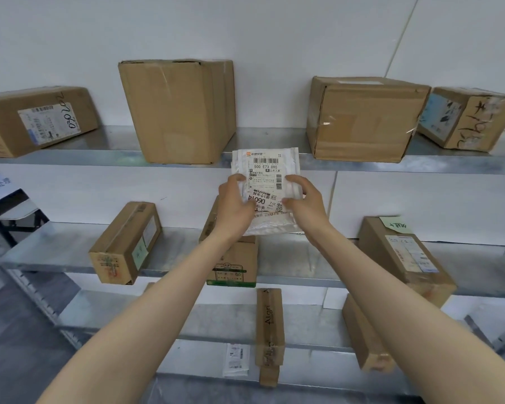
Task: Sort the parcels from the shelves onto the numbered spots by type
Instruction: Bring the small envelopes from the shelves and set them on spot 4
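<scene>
I hold a white padded mailer (265, 167) with a printed shipping label upright in front of the metal shelves (274, 141). My left hand (236, 204) grips its left edge and my right hand (305, 204) grips its right edge. The mailer hangs in the air between the top and middle shelf levels. Behind it on the middle shelf stands a brown box with green print (233, 265), partly hidden by my left forearm.
The top shelf carries a tall carton (178, 112), a labelled box (38, 121) at left and two boxes (365, 118) (467, 121) at right. More boxes (126, 243) (405, 258) sit on the middle shelf. Lower down are a narrow box (269, 328), another box (365, 336) and a small white packet (236, 360).
</scene>
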